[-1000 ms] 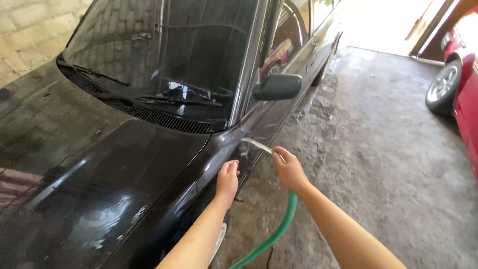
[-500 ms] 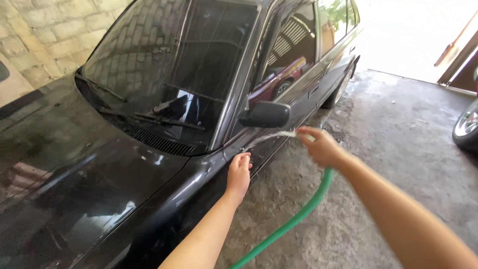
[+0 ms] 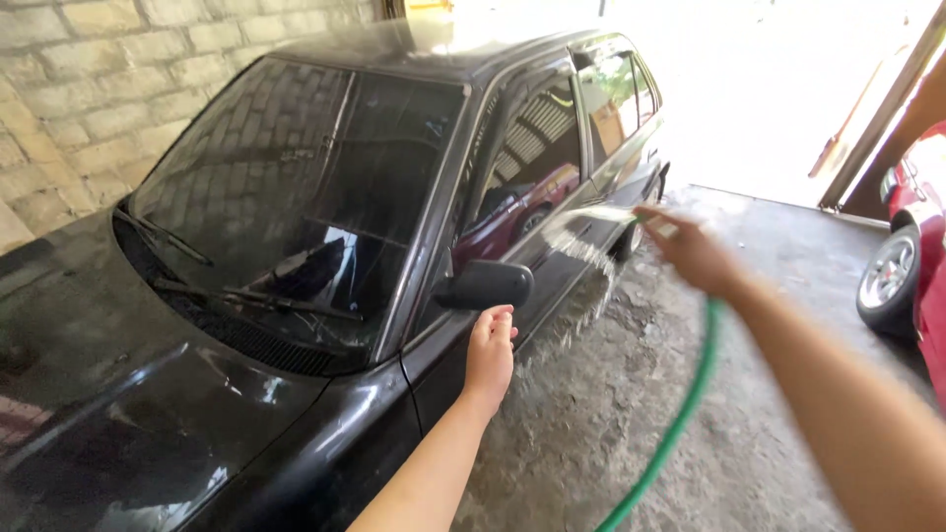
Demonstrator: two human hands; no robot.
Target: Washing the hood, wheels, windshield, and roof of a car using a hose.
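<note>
Right hand: the right hand (image 3: 693, 252) is closed around the end of the long green rubber hose (image 3: 678, 424). It is held out near the car's door and looks blurry.
Hose: it hangs down from the right hand and curves to the bottom edge of the view, over the floor.
Water: a white spray of water (image 3: 581, 241) shoots from the hose end onto the side of the shiny black car (image 3: 296, 246).
Left hand: the left hand (image 3: 490, 357) is flat and loose, holding nothing. It is just under the black side mirror (image 3: 487, 285), right by the door; I cannot tell if it touches.
Floor: the rough grey concrete floor (image 3: 591, 414) is wet beside the car.
Around: a pale brick wall (image 3: 89, 79) is behind the car. A red car with a silver wheel (image 3: 902, 281) stands well apart on the right.
</note>
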